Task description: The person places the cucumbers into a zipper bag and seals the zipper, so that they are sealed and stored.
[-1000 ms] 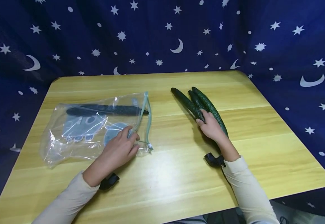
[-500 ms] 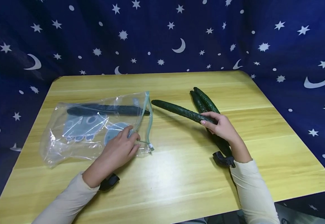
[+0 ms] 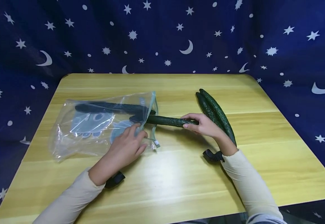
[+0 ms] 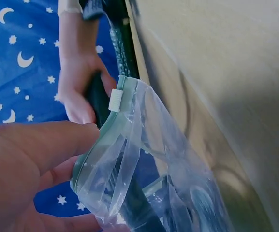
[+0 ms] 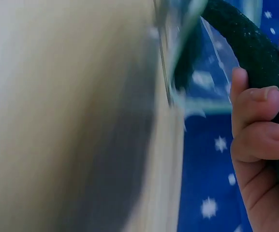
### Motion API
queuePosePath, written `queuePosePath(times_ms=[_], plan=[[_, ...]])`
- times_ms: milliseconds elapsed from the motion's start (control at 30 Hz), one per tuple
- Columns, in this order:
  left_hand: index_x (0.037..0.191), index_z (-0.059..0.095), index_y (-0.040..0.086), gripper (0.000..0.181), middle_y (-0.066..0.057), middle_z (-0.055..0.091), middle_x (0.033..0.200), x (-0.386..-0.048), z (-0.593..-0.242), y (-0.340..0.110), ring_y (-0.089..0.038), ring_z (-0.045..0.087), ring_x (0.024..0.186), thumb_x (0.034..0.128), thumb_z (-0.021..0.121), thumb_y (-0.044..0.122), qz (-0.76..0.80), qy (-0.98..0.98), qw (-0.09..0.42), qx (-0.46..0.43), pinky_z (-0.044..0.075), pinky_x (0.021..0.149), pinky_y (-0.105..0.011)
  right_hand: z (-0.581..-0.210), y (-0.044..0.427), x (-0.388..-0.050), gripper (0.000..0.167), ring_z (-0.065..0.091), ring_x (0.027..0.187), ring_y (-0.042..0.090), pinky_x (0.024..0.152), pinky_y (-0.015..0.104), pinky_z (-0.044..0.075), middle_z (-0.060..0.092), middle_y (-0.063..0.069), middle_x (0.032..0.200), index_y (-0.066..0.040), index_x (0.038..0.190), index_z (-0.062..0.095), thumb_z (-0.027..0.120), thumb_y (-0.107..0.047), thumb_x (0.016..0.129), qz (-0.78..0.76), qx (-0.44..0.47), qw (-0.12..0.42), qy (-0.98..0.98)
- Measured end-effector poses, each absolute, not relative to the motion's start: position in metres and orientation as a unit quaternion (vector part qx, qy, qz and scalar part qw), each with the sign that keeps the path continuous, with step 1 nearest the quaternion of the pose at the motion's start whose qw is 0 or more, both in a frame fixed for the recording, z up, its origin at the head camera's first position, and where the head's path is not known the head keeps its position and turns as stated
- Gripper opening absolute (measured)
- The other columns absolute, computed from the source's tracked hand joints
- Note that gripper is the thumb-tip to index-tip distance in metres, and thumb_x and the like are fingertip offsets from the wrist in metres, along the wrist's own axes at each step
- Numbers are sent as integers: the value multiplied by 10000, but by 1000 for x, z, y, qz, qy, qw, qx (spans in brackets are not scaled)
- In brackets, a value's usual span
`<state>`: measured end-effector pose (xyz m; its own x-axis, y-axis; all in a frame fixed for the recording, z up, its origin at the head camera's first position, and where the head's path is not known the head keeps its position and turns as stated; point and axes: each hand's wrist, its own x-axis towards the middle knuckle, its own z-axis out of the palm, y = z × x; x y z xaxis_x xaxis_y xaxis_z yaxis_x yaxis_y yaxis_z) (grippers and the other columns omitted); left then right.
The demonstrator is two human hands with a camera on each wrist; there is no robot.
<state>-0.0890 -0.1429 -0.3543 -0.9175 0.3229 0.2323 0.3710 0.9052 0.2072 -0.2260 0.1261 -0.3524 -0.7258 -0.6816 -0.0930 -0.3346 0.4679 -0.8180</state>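
My right hand [image 3: 205, 126] grips a dark green cucumber [image 3: 166, 121] near one end, fingers curled round it in the right wrist view. Its far end lies inside the mouth of a clear plastic zip bag [image 3: 63, 140] with a pale green zip edge and a white slider [image 4: 115, 100]. With thumb and fingers, my left hand [image 3: 123, 147] holds the bag at this edge. Inside the bag lies another cucumber [image 3: 112, 107], lengthwise along the far side. Blue cartoon print on the bag shows below it.
Two more cucumbers [image 3: 218, 110] lie side by side on the wooden table [image 3: 269, 149], just beyond my right hand and forearm. Behind the table hangs a dark blue curtain [image 3: 162, 37] with stars and moons. Black wrist cameras [image 3: 213, 156] sit under both wrists.
My right hand has lifted one cucumber from the group of three, turned it and moved it left, its tip now inside the bag. My left hand stays at the bag's mouth.
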Motion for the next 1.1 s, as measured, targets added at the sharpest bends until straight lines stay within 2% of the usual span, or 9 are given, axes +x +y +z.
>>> queuePosePath(times_ms=[133, 267, 500, 567, 633, 733, 833, 900, 1100], plan=[[1033, 589, 194, 209, -233, 452, 1294, -89, -352, -137, -398, 506, 1109, 855, 619, 298, -119, -970, 103, -187, 499, 780, -504, -360, 77, -240, 342, 388, 443, 205, 442, 343, 388, 464, 108, 625, -62, 1221, 540, 561, -183, 902, -428, -335, 248, 802], [1024, 597, 196, 206, -234, 481, 1270, -89, -348, -132, -390, 513, 1099, 847, 632, 294, -115, -966, 123, -196, 451, 876, -510, -368, 41, -247, 318, 368, 432, 158, 437, 308, 367, 427, 32, 586, -37, 1197, 540, 550, -154, 901, -444, -356, 255, 782], [998, 605, 195, 216, -224, 521, 1218, -88, -347, -129, -366, 534, 1060, 815, 673, 288, -108, -960, 164, -198, 457, 854, -484, -376, 0, -249, 401, 335, 421, 77, 490, 229, 341, 378, -30, 496, -5, 1241, 529, 594, -139, 869, -484, -335, 249, 769], [994, 602, 195, 221, -225, 521, 1211, -87, -347, -129, -365, 539, 1050, 810, 678, 290, -104, -960, 171, -198, 461, 843, -481, -376, -11, -249, 411, 409, 492, 64, 563, 211, 385, 519, -4, 601, -6, 1241, 531, 604, -158, 866, -471, -346, 236, 777], [996, 601, 188, 228, -229, 520, 1206, -87, -347, -129, -366, 543, 1044, 808, 680, 291, -100, -958, 179, -198, 465, 835, -480, -376, -21, -249, 414, 508, 615, 67, 640, 203, 428, 636, 60, 804, -23, 1238, 539, 614, -179, 862, -453, -361, 223, 784], [995, 604, 179, 237, -233, 517, 1199, -86, -347, -130, -368, 545, 1041, 803, 686, 290, -97, -956, 194, -199, 469, 813, -475, -375, -37, -248, 416, 595, 906, 134, 808, 222, 466, 603, 119, 1187, -23, 1232, 543, 626, -185, 858, -432, -388, 211, 786], [981, 608, 177, 229, -232, 520, 1192, -85, -347, -130, -365, 547, 1032, 797, 692, 285, -96, -953, 205, -202, 471, 797, -469, -376, -50, -247, 421, 572, 1048, 183, 876, 240, 454, 580, 136, 1228, -25, 1231, 542, 632, -193, 855, -401, -398, 216, 796], [965, 611, 178, 210, -232, 530, 1178, -85, -347, -131, -361, 549, 1026, 792, 698, 260, -94, -951, 210, -206, 471, 798, -465, -377, -56, -247, 427, 562, 1046, 189, 881, 239, 445, 584, 132, 1219, -24, 1229, 540, 635, -200, 852, -367, -407, 218, 808], [947, 621, 202, 297, -239, 534, 1173, -84, -349, -139, -378, 539, 1062, 734, 685, 5, -93, -953, 204, -203, 457, 853, -484, -377, -62, -249, 456, 525, 1082, 241, 950, 281, 408, 547, 186, 1244, 32, 1253, 492, 612, -143, 849, -284, -483, 207, 802]])
